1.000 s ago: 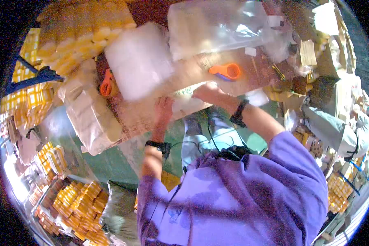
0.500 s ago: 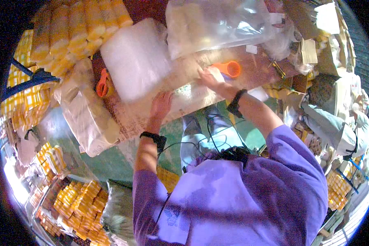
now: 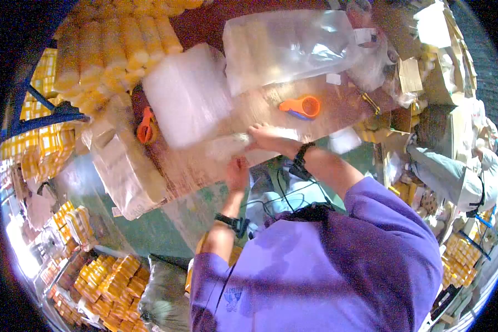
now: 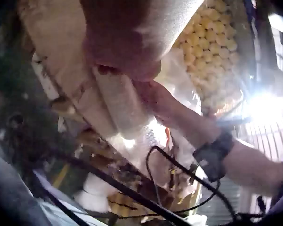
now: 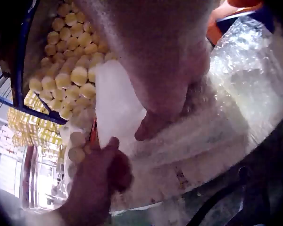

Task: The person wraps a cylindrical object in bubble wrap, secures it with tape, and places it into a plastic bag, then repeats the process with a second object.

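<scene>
On the brown cardboard work surface (image 3: 193, 169) lies a pale packet in clear plastic (image 3: 227, 145), seen as a long roll-like shape in the left wrist view. My right hand (image 3: 271, 137) reaches across its right end, fingers stretched out and resting on the plastic. Close by at the near edge is my left hand (image 3: 238, 172), its fingers curled beside the packet; I cannot tell whether they pinch the plastic. The right wrist view shows the left hand (image 5: 99, 176) with thumb raised, and crinkled clear plastic (image 5: 245, 70) beyond the right hand.
A white stack of plastic bags (image 3: 188, 97) lies behind the hands. An orange tape dispenser (image 3: 301, 107) is at right, another orange tool (image 3: 145, 130) at left. Around them are a large clear bag (image 3: 288, 50), a wrapped bundle (image 3: 124, 166) and piled yellow rolls (image 3: 116, 50). Cables hang in front.
My left hand has moved right and closer to the body, fingers now curled. The right hand has come left and down from near the orange dispenser onto the packet, so the hands are closer together.
</scene>
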Motion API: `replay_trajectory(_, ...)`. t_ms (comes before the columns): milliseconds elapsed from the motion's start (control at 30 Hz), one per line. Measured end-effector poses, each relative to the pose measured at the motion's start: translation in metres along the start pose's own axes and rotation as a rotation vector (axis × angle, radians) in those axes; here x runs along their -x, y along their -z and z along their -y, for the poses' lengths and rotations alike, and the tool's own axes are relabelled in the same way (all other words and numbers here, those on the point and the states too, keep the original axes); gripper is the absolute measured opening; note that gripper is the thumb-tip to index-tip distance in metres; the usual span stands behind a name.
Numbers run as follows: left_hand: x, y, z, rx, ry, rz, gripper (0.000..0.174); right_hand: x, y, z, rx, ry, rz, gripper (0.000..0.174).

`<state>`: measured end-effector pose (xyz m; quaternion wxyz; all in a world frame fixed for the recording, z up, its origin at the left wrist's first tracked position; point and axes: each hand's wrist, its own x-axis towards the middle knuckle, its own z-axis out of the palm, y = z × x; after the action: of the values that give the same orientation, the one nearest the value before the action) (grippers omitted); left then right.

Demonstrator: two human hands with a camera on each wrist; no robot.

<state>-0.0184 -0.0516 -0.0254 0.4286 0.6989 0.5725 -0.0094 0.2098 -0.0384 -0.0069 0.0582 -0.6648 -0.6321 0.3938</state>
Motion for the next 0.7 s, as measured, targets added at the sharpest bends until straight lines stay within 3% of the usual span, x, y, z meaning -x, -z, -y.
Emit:
replay_trajectory(67,-0.002,-0.046,0.033,-0.038,-0.085,-0.090,0.037,0.013,0.006,0.012,-0.071,-0.070,0.012,0.062)
replay_trajectory(167,-0.041,-0.135,0.119,-0.449,-0.421,-0.359,0.053,0.024,-0.013,0.010,-0.126,-0.103,-0.005,0.053)
replay_trajectory(300,-0.021,-0.057,-0.032,0.274,-0.175,-0.483,0.074,0.042,-0.051,0.005,-0.043,-0.110,-0.112,0.041)
replay_trajectory(333,-0.017,-0.045,-0.053,0.234,-0.166,-0.496,0.080,0.050,-0.048,0.010,-0.121,-0.132,-0.126,0.042)
replay_trajectory(400,-0.014,-0.036,-0.074,-0.054,-0.194,-0.528,0.097,0.064,-0.051,-0.004,-0.477,0.025,-0.087,0.037)
replay_trajectory(433,-0.008,-0.029,-0.083,-0.040,-0.150,-0.461,0.097,0.073,-0.044,-0.007,-0.654,0.107,-0.068,0.036)
replay_trajectory(467,-0.002,-0.019,-0.093,-0.024,-0.109,-0.398,0.097,0.078,-0.030,-0.016,-0.555,0.001,0.131,0.045)
replay_trajectory(500,0.001,-0.012,-0.101,-0.007,-0.065,-0.339,0.097,0.080,-0.030,-0.032,-0.383,0.006,-0.096,0.046)
replay_trajectory(567,-0.007,-0.012,-0.088,-0.140,-0.252,-0.347,0.099,0.083,-0.040,-0.068,-0.037,0.019,-0.538,0.048)
replay_trajectory(633,-0.015,-0.013,-0.068,-0.235,-0.394,-0.309,0.099,0.085,-0.002,-0.077,0.374,-0.152,-0.832,0.051)
replay_trajectory(700,-0.023,-0.007,-0.053,-0.298,-0.496,-0.225,0.100,0.074,0.016,-0.082,0.357,-0.412,-0.683,0.062)
